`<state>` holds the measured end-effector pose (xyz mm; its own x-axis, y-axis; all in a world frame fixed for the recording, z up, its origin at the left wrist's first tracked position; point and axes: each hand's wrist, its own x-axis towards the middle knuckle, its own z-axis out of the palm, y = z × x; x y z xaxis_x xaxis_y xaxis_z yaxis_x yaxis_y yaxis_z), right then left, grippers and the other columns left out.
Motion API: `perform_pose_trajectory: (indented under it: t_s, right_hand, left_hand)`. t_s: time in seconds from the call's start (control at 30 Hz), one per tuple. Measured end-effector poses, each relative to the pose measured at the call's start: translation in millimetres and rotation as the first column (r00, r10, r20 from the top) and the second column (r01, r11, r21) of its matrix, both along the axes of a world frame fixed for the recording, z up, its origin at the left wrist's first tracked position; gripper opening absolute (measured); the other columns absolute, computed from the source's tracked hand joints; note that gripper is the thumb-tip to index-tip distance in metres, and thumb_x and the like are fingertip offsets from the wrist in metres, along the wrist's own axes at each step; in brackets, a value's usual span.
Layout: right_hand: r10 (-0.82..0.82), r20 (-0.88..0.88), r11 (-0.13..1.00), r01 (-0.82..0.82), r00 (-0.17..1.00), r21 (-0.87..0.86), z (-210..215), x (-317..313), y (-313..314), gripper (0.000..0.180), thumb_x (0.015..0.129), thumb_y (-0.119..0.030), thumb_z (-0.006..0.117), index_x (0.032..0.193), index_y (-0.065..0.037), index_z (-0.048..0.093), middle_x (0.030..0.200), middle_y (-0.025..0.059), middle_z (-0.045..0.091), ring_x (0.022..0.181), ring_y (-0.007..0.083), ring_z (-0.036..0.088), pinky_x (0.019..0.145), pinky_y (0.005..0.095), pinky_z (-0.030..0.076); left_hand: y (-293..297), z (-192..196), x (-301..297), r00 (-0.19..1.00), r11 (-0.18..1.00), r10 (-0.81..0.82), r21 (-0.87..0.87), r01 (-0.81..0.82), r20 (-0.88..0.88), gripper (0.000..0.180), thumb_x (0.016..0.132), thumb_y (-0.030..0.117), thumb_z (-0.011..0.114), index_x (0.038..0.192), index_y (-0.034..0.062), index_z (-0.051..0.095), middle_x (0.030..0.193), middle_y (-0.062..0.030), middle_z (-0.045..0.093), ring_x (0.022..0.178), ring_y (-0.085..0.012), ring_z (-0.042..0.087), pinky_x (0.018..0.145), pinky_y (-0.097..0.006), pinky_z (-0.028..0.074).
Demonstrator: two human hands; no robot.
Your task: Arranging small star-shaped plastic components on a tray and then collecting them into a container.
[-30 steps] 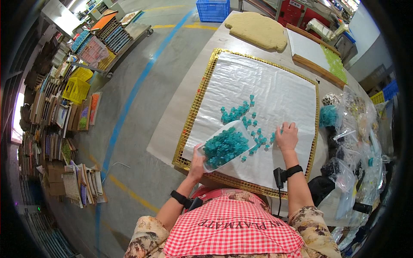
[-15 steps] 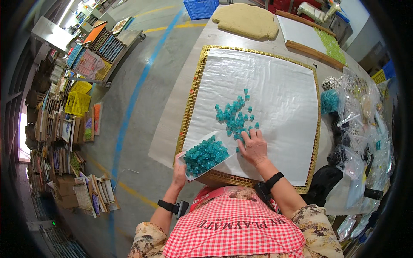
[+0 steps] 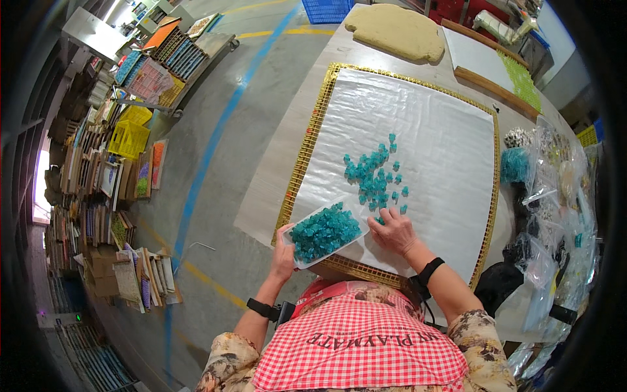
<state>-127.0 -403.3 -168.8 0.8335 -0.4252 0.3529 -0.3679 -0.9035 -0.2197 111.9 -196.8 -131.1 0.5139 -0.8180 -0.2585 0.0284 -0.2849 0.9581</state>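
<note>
My left hand (image 3: pixel 283 256) is closed on the left edge of a white shallow tray (image 3: pixel 337 251), heaped with small teal translucent pieces (image 3: pixel 324 232). The tray is held over the near left corner of a white glossy sheet (image 3: pixel 444 137), which lies inside a gold mesh border (image 3: pixel 305 145). Several loose teal pieces (image 3: pixel 375 175) are scattered in a patch on the sheet's middle. Just below that patch, my right hand (image 3: pixel 396 234) rests low over the sheet, fingers bent together with a bit of teal at the tips. Its fingers partly cover what lies under them.
A beige rounded slab (image 3: pixel 395 31) lies at the table's far end, beside a wood-edged panel (image 3: pixel 486 62) with green pieces. Plastic bags (image 3: pixel 545 176) crowd the right side. Left on the floor stand a loaded cart (image 3: pixel 176 72), yellow crates (image 3: pixel 128 137) and stacked boards.
My right hand has drawn slightly nearer and its fingers have curled in. The view has shifted, moving everything rightward. The left hand still grips the tray.
</note>
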Motion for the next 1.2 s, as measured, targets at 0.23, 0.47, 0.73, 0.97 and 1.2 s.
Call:
perform_pose_trajectory:
  t_s: [0.23,0.47,0.73,0.97,1.2]
  right_hand:
    - [-0.107,-0.012,0.976,0.107,0.994,0.188,-9,6,-7,0.023,0.080,-0.018,0.063,0.102,-0.013,0.059,0.079,0.0087,0.054,0.068,0.0279,0.059,0.052,0.0391,0.050]
    - [-0.282,0.121,0.875,0.203,0.952,0.440,28,13,-33,0.018,0.085,-0.018,0.062,0.098,-0.006,0.059,0.087,0.0162,0.063,0.075,0.0362,0.062,0.061,0.0413,0.052]
    - [0.063,0.107,0.955,-0.091,0.992,0.281,106,47,4,0.025,0.078,-0.015,0.070,0.102,-0.011,0.061,0.097,0.0108,0.061,0.084,0.0300,0.063,0.066,0.0394,0.052]
    - [-0.362,0.265,0.916,0.287,0.894,0.280,131,-25,-40,0.029,0.077,-0.008,0.069,0.106,-0.008,0.066,0.111,0.0145,0.060,0.102,0.0316,0.059,0.085,0.0391,0.049]
    - [-0.916,-0.005,0.084,0.204,0.400,0.975,100,-105,-42,0.068,0.095,-0.029,0.053,0.151,-0.011,0.019,0.120,0.0107,0.051,0.102,0.0197,0.054,0.071,0.0344,0.055]
  left_hand:
    - [0,3,-1,1.000,1.000,-0.020,-0.006,0.020,0.019,0.051,0.082,0.007,0.037,0.133,0.0016,0.035,0.122,-0.0142,0.050,0.113,-0.0211,0.049,0.100,-0.032,0.038]
    - [-7,-14,-5,0.986,0.996,-0.081,-0.020,0.085,0.143,0.051,0.085,0.010,0.038,0.136,0.0064,0.032,0.114,-0.0172,0.056,0.103,-0.0250,0.057,0.093,-0.035,0.043]
    - [-70,-20,-51,0.962,0.966,-0.230,-0.081,0.244,0.147,0.053,0.087,0.011,0.039,0.139,0.0107,0.027,0.104,-0.0206,0.058,0.082,-0.0289,0.063,0.078,-0.040,0.049]
    - [-127,-8,-93,0.931,0.946,-0.321,-0.103,0.307,-0.175,0.057,0.088,0.010,0.041,0.140,0.0093,0.017,0.117,-0.0214,0.048,0.112,-0.0340,0.052,0.093,-0.039,0.045]
    - [-185,-2,-167,0.893,0.912,-0.388,-0.238,0.335,-0.227,0.063,0.087,0.008,0.045,0.141,0.0042,0.014,0.127,-0.0170,0.035,0.119,-0.0229,0.037,0.108,-0.035,0.026]
